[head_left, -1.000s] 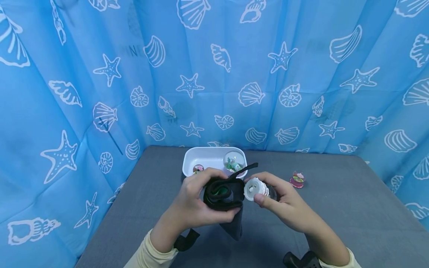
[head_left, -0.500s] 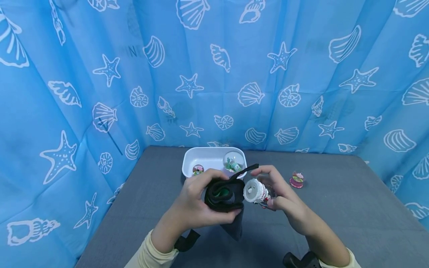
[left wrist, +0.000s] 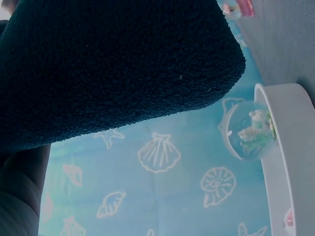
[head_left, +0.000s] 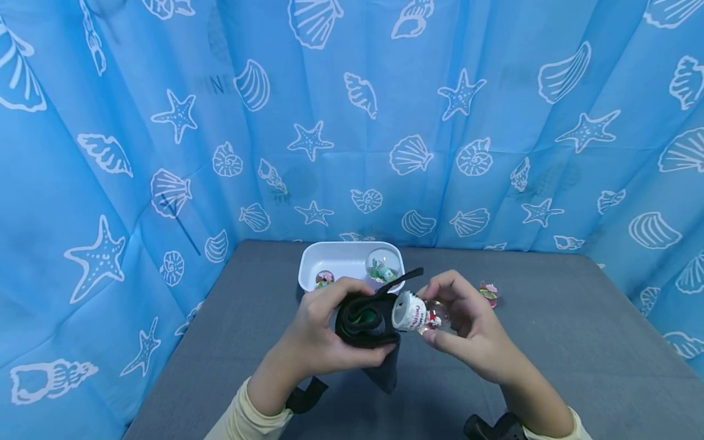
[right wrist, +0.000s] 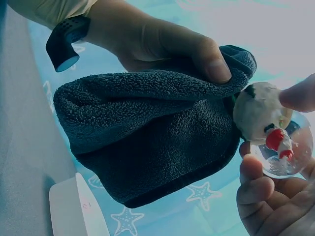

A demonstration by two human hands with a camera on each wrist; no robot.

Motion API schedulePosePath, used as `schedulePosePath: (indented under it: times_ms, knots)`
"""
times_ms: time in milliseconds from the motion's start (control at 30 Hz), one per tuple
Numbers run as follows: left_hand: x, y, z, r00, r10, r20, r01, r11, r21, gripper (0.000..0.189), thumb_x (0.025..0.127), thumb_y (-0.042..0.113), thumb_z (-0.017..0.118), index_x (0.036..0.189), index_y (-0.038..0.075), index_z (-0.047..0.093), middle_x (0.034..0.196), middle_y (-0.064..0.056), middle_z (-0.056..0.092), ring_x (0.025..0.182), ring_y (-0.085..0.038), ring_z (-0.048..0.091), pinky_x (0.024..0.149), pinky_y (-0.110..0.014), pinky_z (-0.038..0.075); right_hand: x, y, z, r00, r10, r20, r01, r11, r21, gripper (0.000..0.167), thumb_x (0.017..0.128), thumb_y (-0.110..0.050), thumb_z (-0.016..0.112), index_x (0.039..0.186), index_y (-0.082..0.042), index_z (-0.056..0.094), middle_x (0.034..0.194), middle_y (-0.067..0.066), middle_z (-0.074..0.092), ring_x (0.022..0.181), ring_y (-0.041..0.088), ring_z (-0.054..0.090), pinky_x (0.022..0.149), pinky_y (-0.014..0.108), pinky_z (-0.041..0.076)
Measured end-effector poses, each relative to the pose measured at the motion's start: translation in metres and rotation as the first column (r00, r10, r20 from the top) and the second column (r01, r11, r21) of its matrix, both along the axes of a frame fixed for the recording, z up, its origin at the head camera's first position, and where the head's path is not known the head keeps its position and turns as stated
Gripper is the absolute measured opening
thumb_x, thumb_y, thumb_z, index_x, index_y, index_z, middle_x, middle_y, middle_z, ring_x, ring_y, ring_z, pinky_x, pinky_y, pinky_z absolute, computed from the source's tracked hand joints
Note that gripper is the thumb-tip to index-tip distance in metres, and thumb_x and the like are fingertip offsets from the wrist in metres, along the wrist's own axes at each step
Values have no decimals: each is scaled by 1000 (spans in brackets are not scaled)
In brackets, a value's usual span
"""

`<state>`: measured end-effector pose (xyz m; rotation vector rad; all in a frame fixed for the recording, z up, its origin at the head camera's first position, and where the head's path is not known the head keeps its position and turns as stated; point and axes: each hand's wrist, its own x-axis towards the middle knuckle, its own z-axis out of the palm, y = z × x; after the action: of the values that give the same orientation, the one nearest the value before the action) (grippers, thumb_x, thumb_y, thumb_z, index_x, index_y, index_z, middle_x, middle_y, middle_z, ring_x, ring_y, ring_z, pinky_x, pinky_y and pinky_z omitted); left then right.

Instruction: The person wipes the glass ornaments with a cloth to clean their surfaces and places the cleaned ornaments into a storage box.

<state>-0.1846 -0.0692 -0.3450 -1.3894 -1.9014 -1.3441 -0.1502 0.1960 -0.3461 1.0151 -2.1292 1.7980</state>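
Observation:
My left hand (head_left: 316, 333) grips a rolled dark grey towel (head_left: 367, 321), fingers over the top and thumb along the near side. A loose corner hangs below, and a thin strip sticks out at the upper right. Between thumb and fingertips, my right hand (head_left: 478, 327) holds a small snow globe (head_left: 409, 311), tilted sideways with its white base toward the towel. In the right wrist view, a red-and-white figure shows inside the clear dome of the snow globe (right wrist: 280, 142), and its base meets the towel's edge (right wrist: 162, 132). The towel fills much of the left wrist view.
Behind my hands stands a white tray (head_left: 341, 245) holding a larger snow globe (head_left: 383, 264) and a small pink-topped globe (head_left: 324, 278). Another small pink globe (head_left: 489, 293) sits on the grey table (head_left: 550, 342), right of the tray. A blue shell-patterned curtain (head_left: 341, 122) hangs behind.
My right fingers have turned the snow globe: its underside faced up before, and now its side lettering and dome show. The left hand and towel have barely moved.

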Motion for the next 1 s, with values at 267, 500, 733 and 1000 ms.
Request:
schedulePosePath:
  times_ms: [267,500,733,1000]
  knots:
    - [1,-1,0,1000,-2,6,2,1000,-11,69,69,8,98,125,4,59,119,-10,71,106,-19,76,92,-27,64,0,-3,1,998,-31,-45,33,999,29,44,85,20,71,122,-2,60,111,3,67,93,14,67,84,28,62]
    - [0,0,0,999,13,-33,-13,1000,-2,70,68,8,99,125,3,59,118,-11,71,106,-19,76,92,-26,64,2,-4,-1,995,-69,-68,74,994,82,51,82,16,80,124,-8,65,118,3,69,96,14,70,85,27,64]
    - [-1,-1,-1,999,20,-34,-20,1000,-8,68,69,9,99,125,3,60,117,-11,71,105,-18,76,91,-25,64,2,-3,-1,994,-85,-63,92,989,113,54,77,14,86,123,-8,67,119,2,70,102,12,70,88,26,64]
    - [0,-1,-1,999,38,-27,-39,999,-20,67,70,10,98,125,5,60,117,-9,71,105,-17,76,91,-24,64,2,-2,-3,991,-62,-122,77,990,122,57,76,14,86,125,-9,69,121,3,71,103,11,68,89,22,61]
